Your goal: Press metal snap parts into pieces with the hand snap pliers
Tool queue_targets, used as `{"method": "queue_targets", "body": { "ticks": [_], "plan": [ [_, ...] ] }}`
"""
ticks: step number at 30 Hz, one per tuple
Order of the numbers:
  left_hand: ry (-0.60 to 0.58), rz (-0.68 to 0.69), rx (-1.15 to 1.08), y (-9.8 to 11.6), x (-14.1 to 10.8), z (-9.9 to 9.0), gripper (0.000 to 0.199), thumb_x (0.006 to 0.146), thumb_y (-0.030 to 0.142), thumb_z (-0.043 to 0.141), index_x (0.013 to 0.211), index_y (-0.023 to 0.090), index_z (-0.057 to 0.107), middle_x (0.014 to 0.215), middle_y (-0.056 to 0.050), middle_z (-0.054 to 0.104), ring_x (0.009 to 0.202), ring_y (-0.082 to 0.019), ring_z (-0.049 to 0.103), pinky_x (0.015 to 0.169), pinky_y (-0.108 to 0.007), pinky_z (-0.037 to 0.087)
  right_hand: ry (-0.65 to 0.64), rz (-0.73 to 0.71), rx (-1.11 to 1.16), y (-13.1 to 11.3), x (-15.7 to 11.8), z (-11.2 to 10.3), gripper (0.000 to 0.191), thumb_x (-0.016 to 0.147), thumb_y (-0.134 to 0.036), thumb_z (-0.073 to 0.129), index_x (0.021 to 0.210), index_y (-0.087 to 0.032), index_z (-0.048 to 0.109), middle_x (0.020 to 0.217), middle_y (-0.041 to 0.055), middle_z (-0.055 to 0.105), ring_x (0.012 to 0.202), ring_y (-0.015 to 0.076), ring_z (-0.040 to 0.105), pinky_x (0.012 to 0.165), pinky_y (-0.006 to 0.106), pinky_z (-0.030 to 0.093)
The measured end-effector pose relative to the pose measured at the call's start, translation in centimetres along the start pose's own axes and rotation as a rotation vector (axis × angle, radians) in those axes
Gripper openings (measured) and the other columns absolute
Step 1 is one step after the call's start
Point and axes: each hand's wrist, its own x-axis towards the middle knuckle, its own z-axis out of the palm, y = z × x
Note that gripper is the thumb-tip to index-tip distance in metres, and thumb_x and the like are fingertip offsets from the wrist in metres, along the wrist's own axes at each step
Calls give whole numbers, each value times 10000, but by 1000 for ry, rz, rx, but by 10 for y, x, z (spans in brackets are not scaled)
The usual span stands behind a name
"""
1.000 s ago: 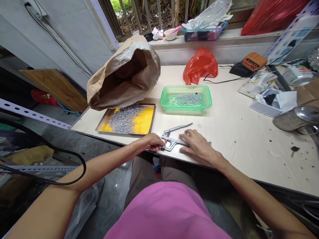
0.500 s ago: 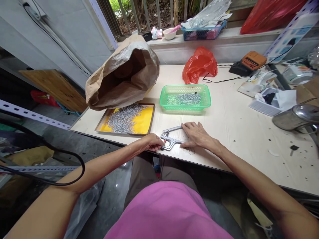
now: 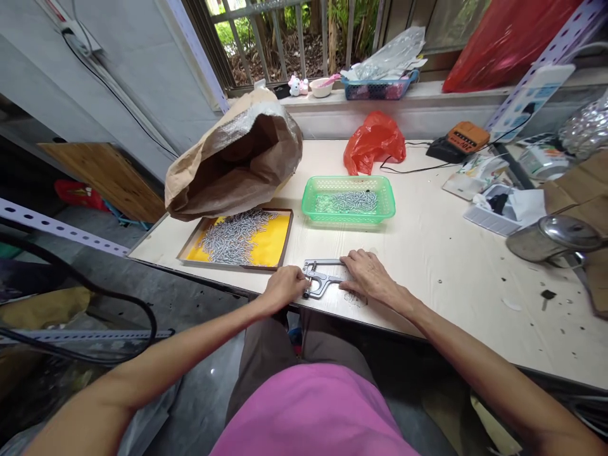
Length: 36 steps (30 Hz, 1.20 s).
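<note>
Silver hand pliers (image 3: 323, 278) lie near the table's front edge, jaws toward the left. My right hand (image 3: 370, 275) is wrapped round their two handles. At the jaws, my left hand (image 3: 285, 288) pinches something too small to make out. Behind and left of it, a shallow tray (image 3: 268, 244) with a yellow bottom holds a heap of small silver metal pieces (image 3: 232, 237). Beyond the pliers sits a green plastic basket (image 3: 349, 216) with a thinner layer of similar pieces.
An open brown paper bag (image 3: 237, 158) leans over the tray's back edge. Farther back are a red plastic bag (image 3: 375, 142) and an orange and black charger (image 3: 468, 136) with a cable. On the right stand a white basket (image 3: 491, 218) and a metal kettle (image 3: 551, 237).
The camera view has tilted up slightly, so the table sits lower. My left hand has turned, its back now more visible, and its fingertips are closer in at the pliers' jaws.
</note>
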Motion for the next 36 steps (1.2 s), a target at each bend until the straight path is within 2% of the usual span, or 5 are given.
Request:
{"method": "queue_targets", "body": {
  "ticks": [3, 7, 12, 27, 36],
  "plan": [
    [210, 390, 249, 12, -1, 12, 291, 825, 291, 655, 1081, 156, 629, 1057, -103, 648, 1047, -247, 561, 876, -335, 456, 17, 1, 26, -1, 1, 2, 446, 778, -429, 712, 1109, -163, 577, 1050, 102, 585, 987, 271, 509, 825, 369, 398],
    [111, 672, 335, 27, 22, 27, 623, 800, 265, 687, 1347, 130, 421, 1305, -144, 536, 1172, -269, 475, 978, -389, 414, 9, -13, 74, 2, 0, 4, 511, 777, -408, 714, 1176, -138, 542, 1083, 118, 573, 1000, 266, 494, 848, 364, 419],
    [23, 697, 459, 31, 44, 25, 707, 808, 364, 683, 1389, 127, 359, 1264, -139, 552, 1090, -270, 501, 913, -386, 433, -65, 26, 109, 15, -5, 3, 695, 702, -501, 758, 1222, -103, 527, 1142, 157, 552, 1028, 294, 484, 850, 373, 426],
    [52, 713, 482, 36, 33, 33, 218, 886, 353, 601, 971, 156, 635, 978, -76, 637, 977, -229, 542, 768, -322, 453, -2, 50, 20, -2, -25, 1, 253, 942, -372, 512, 924, -156, 643, 904, 87, 624, 865, 202, 548, 756, 298, 369],
    [322, 849, 247, 11, -18, 99, 301, 956, 121, 383, 1205, 164, 546, 1271, -114, 583, 1288, -242, 458, 1090, -472, 345, 1, 53, 79, 47, 4, -1, 226, 915, -352, 530, 962, -193, 683, 928, 72, 647, 876, 205, 562, 752, 303, 355]
  ]
}}
